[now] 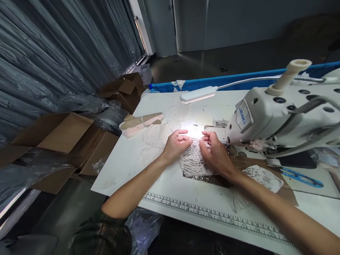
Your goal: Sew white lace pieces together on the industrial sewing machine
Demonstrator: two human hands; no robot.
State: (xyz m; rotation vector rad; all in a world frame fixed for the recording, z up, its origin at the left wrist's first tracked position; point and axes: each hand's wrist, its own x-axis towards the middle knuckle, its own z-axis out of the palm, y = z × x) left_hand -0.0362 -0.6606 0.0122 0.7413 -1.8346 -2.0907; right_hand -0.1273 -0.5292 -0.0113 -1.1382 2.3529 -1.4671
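Note:
A piece of white lace fabric (193, 163) lies on the white sewing table (127, 159), in front of the sewing machine (281, 117). My left hand (175, 144) rests on the lace's left edge with its fingers curled and pinching the fabric. My right hand (216, 152) lies on the lace's right side, fingers bent and gripping the top edge near the needle area. The machine's lamp (198, 95) throws a bright spot just beyond my fingertips.
More lace (159, 132) lies spread behind my left hand, beside a tied bundle of beige pieces (140, 122). Another lace piece (264, 177) and blue snips (301, 177) lie at right. A printed ruler (212, 214) runs along the table's front edge. Open cardboard boxes (63, 138) stand left.

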